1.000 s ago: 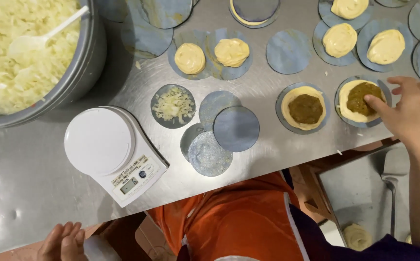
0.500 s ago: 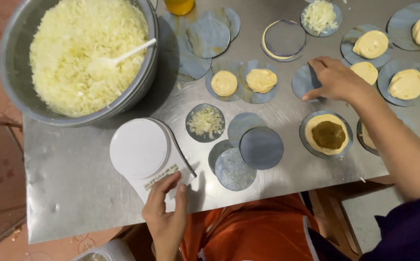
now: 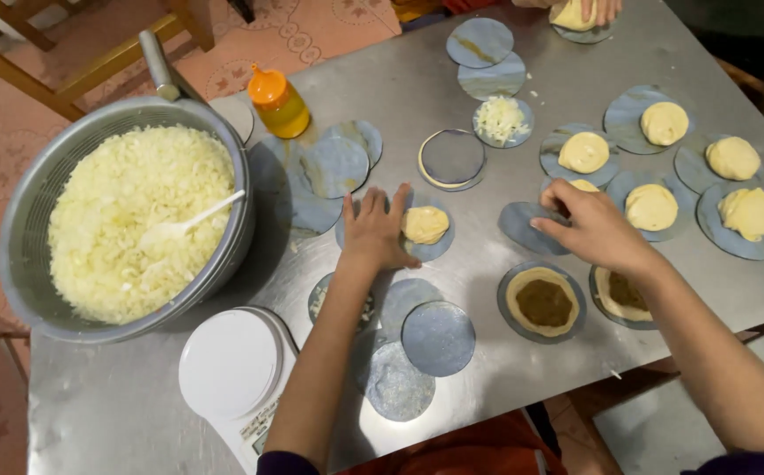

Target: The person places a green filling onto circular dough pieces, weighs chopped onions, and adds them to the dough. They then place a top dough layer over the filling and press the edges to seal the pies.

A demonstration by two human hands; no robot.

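My left hand (image 3: 373, 230) lies flat and open on the steel table (image 3: 452, 70), fingers spread, its edge touching the blue plastic round (image 3: 435, 249) that carries a small ball of yellow dough (image 3: 424, 224); it grips nothing. My right hand (image 3: 589, 227) is curled over the near edge of an empty blue round (image 3: 523, 226), fingertips pinching or pressing its rim, though I cannot tell whether the sheet is actually lifted. Just below that hand sit a flattened disc with brown filling (image 3: 543, 302) and a second filled disc (image 3: 621, 293), partly hidden under my wrist. I judge the step in hand to be handling these rounds one at a time, so I would keep the left palm steady beside the dough ball to stop its sheet sliding on the slick metal, and work the right fingertips under only one layer, since the sheets look thin and may cling together. The loose stack of blue rounds (image 3: 417, 347) near the white scale (image 3: 231, 365) lies close to my left forearm, and a sweep of the arm could scatter it. The big bowl of grated cheese (image 3: 127, 220) with its spoon stands well to the left, beside the orange-capped bottle (image 3: 278, 104). Another person's hand (image 3: 589, 9) works at the far edge.
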